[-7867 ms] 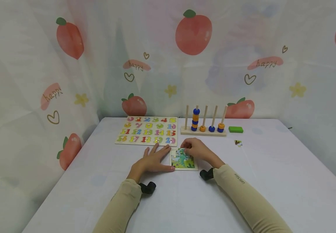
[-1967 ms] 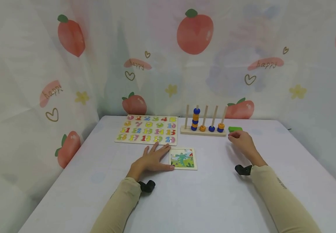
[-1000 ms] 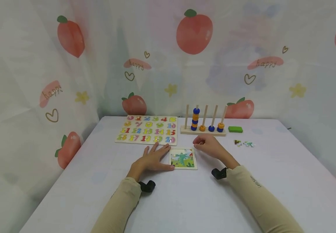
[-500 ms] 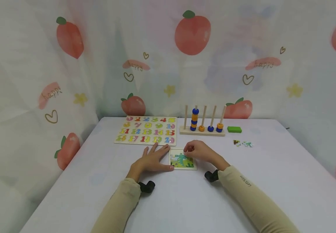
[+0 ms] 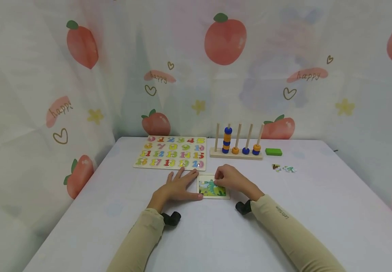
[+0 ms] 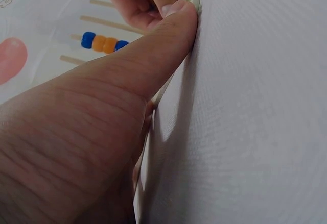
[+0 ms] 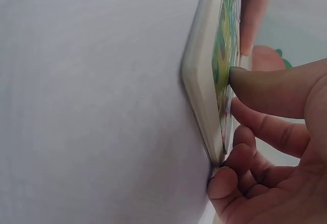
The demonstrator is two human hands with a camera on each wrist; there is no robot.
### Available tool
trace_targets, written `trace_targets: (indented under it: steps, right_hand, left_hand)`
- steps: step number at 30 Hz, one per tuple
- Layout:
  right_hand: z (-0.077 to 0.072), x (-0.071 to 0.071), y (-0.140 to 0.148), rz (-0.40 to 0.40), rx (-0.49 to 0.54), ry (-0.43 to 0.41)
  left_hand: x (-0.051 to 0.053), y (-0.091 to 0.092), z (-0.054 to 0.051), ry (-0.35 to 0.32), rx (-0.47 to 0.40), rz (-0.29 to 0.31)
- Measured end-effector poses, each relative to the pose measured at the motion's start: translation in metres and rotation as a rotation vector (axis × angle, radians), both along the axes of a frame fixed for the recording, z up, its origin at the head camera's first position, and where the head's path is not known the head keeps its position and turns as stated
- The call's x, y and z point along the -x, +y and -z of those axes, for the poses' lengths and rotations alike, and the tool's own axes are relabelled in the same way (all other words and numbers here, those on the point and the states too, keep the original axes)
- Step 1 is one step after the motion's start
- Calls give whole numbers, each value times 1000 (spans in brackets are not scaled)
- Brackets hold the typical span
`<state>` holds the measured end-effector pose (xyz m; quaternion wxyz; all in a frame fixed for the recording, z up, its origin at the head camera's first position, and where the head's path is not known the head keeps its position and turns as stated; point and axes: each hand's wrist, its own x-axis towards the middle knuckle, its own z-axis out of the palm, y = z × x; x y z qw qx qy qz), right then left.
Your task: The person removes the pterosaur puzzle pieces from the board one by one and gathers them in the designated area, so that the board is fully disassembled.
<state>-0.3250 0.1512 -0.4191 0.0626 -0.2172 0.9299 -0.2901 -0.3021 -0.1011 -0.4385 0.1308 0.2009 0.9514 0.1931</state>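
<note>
A small dinosaur jigsaw puzzle (image 5: 213, 190) in a pale wooden tray lies on the table in the head view. My left hand (image 5: 177, 187) is spread at its left side, thumb at the lower-left corner and forefinger near the upper-left one. My right hand (image 5: 234, 178) is over the upper-right part. In the right wrist view its thumb (image 7: 271, 91) and forefinger (image 7: 271, 127) pinch at a puzzle piece, the other fingers curled by the tray's edge; the piece is mostly hidden. Two loose puzzle pieces, one brownish (image 5: 276, 167) and one teal-white (image 5: 289, 169), lie to the right.
Behind my left hand lies a number board (image 5: 170, 153) with coloured numerals. A wooden peg rack (image 5: 236, 154) with blue and orange beads stands at the back, a green block (image 5: 273, 152) beside it. A fruit-print curtain (image 5: 189, 87) hangs behind the table.
My right hand has set the teal-white piece down beside the brownish one, then come back left to the puzzle's upper right. My left hand has stayed at the tray.
</note>
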Motion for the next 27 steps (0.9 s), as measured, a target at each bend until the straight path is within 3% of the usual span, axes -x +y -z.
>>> trace_targets:
  steps: [12,18,27]
  right_hand:
    - [2,-3,-1,26,12,0]
    - [1,-2,0,3,16,24]
    - [0,0,4,43,73,-13]
  left_hand:
    - [5,0,8,-9,18,-2]
    - [6,1,8,-11,18,-8]
    - [2,0,4,13,16,-2]
